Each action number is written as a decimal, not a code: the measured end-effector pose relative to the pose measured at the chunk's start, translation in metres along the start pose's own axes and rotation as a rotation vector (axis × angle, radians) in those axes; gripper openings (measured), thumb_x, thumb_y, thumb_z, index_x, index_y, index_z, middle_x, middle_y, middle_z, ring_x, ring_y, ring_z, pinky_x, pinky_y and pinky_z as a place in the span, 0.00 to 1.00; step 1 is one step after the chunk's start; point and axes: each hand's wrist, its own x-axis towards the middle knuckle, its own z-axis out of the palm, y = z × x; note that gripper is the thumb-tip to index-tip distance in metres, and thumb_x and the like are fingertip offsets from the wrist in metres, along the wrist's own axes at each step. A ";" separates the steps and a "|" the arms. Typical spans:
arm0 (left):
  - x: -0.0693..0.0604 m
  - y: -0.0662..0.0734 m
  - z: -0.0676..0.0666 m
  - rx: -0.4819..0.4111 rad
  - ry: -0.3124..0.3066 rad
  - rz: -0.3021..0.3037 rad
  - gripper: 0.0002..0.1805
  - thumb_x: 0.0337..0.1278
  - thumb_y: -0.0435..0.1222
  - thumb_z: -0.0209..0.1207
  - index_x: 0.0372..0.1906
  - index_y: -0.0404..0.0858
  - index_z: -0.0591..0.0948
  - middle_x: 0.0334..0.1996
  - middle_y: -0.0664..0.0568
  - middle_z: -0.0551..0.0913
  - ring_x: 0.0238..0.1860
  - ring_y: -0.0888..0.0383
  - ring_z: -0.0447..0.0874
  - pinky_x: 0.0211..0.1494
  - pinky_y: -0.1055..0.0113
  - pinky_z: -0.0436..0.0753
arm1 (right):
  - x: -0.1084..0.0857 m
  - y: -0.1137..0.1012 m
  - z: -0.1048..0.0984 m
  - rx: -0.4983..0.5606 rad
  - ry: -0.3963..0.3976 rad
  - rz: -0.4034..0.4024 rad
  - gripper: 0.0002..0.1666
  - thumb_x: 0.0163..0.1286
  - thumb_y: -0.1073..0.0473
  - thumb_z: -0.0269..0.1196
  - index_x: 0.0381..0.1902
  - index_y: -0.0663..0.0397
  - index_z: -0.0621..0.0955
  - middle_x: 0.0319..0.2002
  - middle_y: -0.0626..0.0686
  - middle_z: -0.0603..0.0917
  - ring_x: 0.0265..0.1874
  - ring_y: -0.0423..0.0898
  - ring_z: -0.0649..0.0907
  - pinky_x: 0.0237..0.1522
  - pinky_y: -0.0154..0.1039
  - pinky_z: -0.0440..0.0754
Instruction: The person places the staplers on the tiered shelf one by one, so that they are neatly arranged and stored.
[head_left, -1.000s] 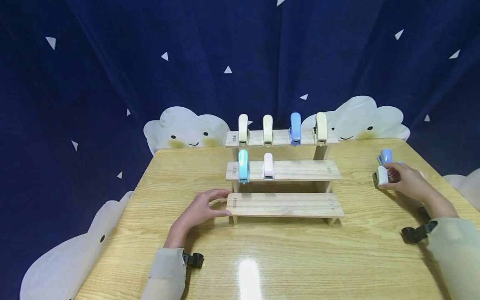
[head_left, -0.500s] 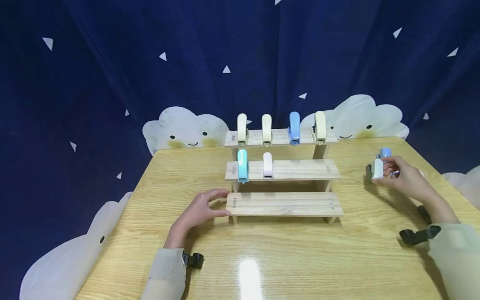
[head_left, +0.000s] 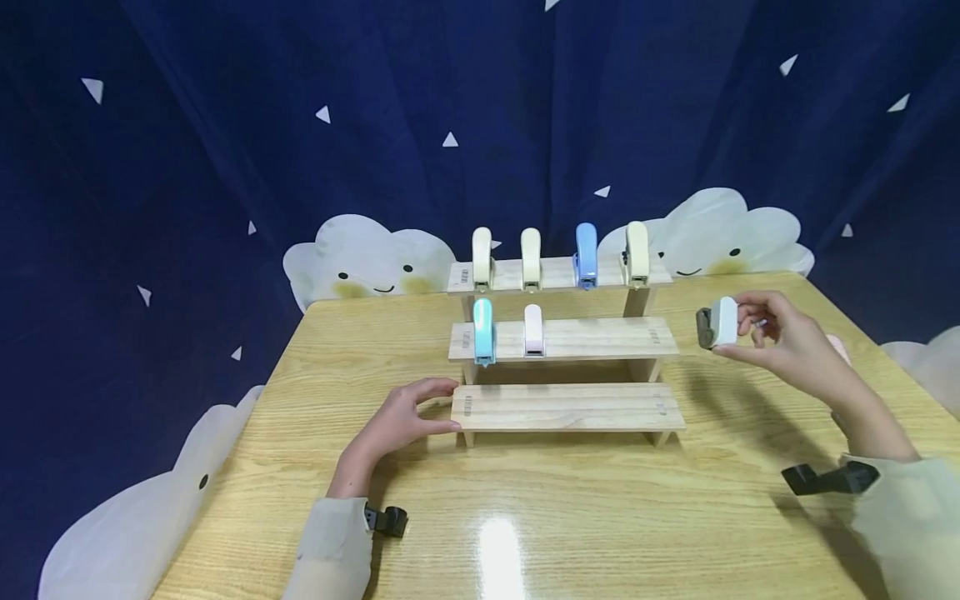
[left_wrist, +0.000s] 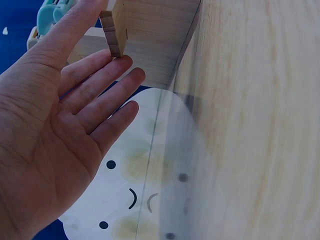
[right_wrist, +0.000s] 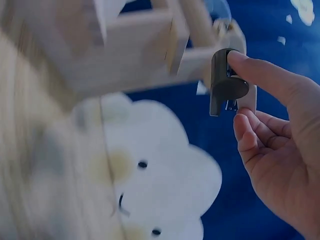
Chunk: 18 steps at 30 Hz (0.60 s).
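Observation:
My right hand point(head_left: 787, 342) holds a small stapler point(head_left: 724, 321) above the table, right of the rack. It has a white top and a dark grey base, pinched between thumb and fingers. In the right wrist view, the thumb lies on the stapler's point(right_wrist: 229, 80) dark base. The left hand point(head_left: 397, 421) stands at the left end of the wooden rack's bottom shelf point(head_left: 562, 408). Its thumb and index finger touch the shelf's front and back corners, and the left wrist view shows its fingers point(left_wrist: 107, 107) mostly straight.
Staplers stand on the rack's upper tiers: cream ones point(head_left: 531, 258) and a blue one point(head_left: 587, 254) on top, a turquoise one point(head_left: 483, 332) and a pale pink one point(head_left: 533, 332) in the middle. Something pink point(head_left: 838, 348) lies partly hidden behind the right hand.
My right hand has lifted the white stapler off the table and carried it left towards the rack. The left hand stays at the shelf's end.

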 end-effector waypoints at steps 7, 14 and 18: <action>0.000 0.000 0.000 0.007 0.002 0.005 0.38 0.45 0.50 0.73 0.65 0.47 0.75 0.62 0.51 0.80 0.65 0.50 0.76 0.73 0.46 0.70 | 0.005 -0.035 0.017 0.036 -0.026 -0.121 0.43 0.40 0.78 0.76 0.56 0.64 0.73 0.36 0.38 0.74 0.30 0.31 0.72 0.26 0.27 0.68; 0.000 -0.001 0.000 0.016 0.006 0.016 0.38 0.45 0.50 0.73 0.64 0.46 0.75 0.61 0.50 0.80 0.65 0.50 0.77 0.73 0.47 0.70 | 0.016 -0.063 0.042 0.033 -0.066 -0.223 0.42 0.40 0.74 0.78 0.56 0.64 0.73 0.33 0.47 0.75 0.27 0.33 0.71 0.26 0.27 0.70; 0.000 0.000 0.000 0.013 0.005 0.015 0.38 0.45 0.49 0.73 0.65 0.45 0.75 0.61 0.50 0.80 0.64 0.50 0.77 0.73 0.47 0.70 | 0.022 -0.073 0.057 0.023 -0.106 -0.233 0.41 0.43 0.70 0.79 0.56 0.65 0.72 0.33 0.51 0.76 0.27 0.37 0.72 0.26 0.25 0.72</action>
